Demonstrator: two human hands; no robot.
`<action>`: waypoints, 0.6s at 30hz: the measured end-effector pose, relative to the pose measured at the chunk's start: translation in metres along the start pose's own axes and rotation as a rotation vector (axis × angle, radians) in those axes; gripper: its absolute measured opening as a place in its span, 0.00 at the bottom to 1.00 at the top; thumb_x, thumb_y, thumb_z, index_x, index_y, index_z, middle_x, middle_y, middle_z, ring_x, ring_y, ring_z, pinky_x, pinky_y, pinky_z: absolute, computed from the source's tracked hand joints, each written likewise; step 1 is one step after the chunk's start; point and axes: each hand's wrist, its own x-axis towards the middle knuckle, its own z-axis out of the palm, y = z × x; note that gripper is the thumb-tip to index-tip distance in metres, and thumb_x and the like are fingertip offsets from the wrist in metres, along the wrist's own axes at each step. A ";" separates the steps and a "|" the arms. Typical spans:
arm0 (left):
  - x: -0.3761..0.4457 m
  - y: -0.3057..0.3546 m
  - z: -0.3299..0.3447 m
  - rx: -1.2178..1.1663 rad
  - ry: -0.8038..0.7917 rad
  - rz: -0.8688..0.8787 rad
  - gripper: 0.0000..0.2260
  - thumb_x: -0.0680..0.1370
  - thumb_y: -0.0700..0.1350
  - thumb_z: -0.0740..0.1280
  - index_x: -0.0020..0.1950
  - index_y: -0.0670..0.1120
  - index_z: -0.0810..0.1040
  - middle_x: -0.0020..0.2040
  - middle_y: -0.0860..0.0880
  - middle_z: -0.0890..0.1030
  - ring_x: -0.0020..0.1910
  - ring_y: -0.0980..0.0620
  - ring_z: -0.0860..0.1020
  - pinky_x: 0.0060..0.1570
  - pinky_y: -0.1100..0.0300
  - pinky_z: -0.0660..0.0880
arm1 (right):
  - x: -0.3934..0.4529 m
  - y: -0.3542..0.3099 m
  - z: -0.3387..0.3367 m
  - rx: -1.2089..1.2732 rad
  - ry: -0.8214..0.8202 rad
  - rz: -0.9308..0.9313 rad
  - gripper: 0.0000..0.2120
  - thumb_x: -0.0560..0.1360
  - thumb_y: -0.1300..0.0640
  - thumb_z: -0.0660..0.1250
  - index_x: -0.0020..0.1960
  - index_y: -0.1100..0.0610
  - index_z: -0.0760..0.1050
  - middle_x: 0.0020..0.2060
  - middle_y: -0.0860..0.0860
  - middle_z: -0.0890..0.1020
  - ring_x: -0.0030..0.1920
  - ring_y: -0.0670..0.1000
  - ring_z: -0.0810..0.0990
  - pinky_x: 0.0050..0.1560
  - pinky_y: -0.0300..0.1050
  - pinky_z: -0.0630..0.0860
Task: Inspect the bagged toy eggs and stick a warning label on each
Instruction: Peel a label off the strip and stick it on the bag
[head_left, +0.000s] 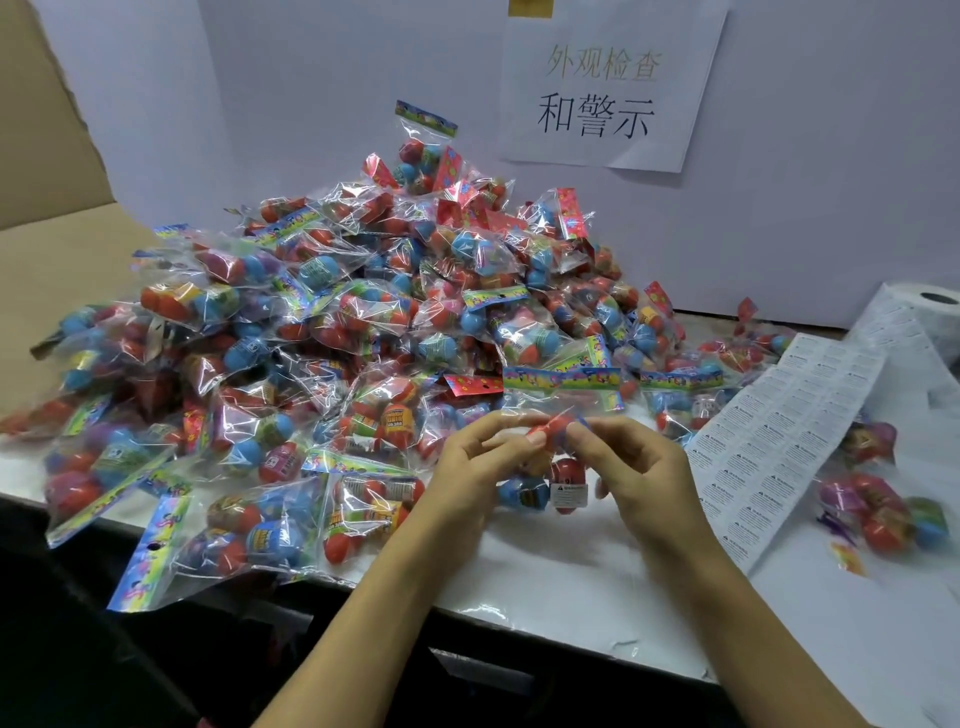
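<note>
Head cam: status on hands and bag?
Both hands, left hand and right hand, pinching held bag. White label already on it. Label sheet at right. Nothing blocking.

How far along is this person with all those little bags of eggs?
Early, it seems. Both hands, left hand and right hand, hold one bag that already carries a white label. A few bags lie apart at the right beside the label sheet, possibly finished. The big pile looks still to do.
</note>
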 end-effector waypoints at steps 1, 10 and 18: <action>0.000 0.000 -0.001 0.014 0.003 0.003 0.10 0.74 0.44 0.73 0.55 0.46 0.86 0.52 0.41 0.86 0.53 0.43 0.84 0.51 0.48 0.82 | 0.000 0.001 -0.001 -0.004 -0.011 0.006 0.09 0.72 0.49 0.74 0.48 0.53 0.85 0.41 0.49 0.87 0.40 0.44 0.84 0.34 0.35 0.74; 0.001 -0.005 -0.003 0.129 0.044 -0.008 0.11 0.77 0.42 0.74 0.58 0.48 0.82 0.52 0.43 0.87 0.52 0.44 0.85 0.50 0.53 0.83 | 0.000 0.007 -0.010 0.023 -0.127 0.159 0.08 0.72 0.52 0.77 0.47 0.55 0.85 0.42 0.54 0.87 0.43 0.54 0.85 0.34 0.45 0.77; -0.003 -0.008 0.023 0.280 -0.082 0.175 0.28 0.71 0.50 0.74 0.71 0.55 0.72 0.59 0.51 0.85 0.59 0.57 0.82 0.55 0.62 0.80 | -0.032 -0.003 -0.051 -0.069 -0.093 0.199 0.08 0.74 0.64 0.75 0.53 0.58 0.83 0.46 0.56 0.87 0.45 0.55 0.87 0.37 0.47 0.82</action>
